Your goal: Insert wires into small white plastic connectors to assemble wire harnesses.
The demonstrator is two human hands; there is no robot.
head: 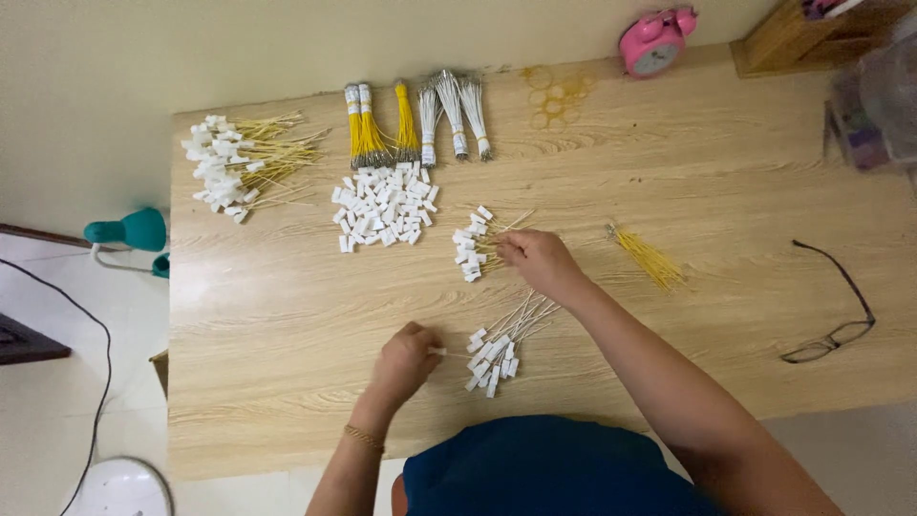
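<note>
Hands work over a pale wood-grain desk [287, 315] scattered with thin wires and small white plastic connectors. Near the front edge, the left hand [406, 361] pinches one white-tipped wire [441, 353] between curled fingers, just beside a fanned cluster of silver wires with white blocky ends [499, 352]. The right hand [540, 260], toward the desk's middle, closes its fingertips on a small bunch of yellow wires with white ends [475, 247]. A loose heap of white connectors [384, 205] lies behind it, and taped bundles of yellow and silver wires [411, 124] sit by the back edge. A tangled pile of finished yellow wires [244, 162] fills the back left corner. Bare yellow strands [650, 258] lie right of centre, dark-rimmed spectacles [841, 315] near the right edge, and a glossy pink alarm clock [654, 40] at the back.
</note>
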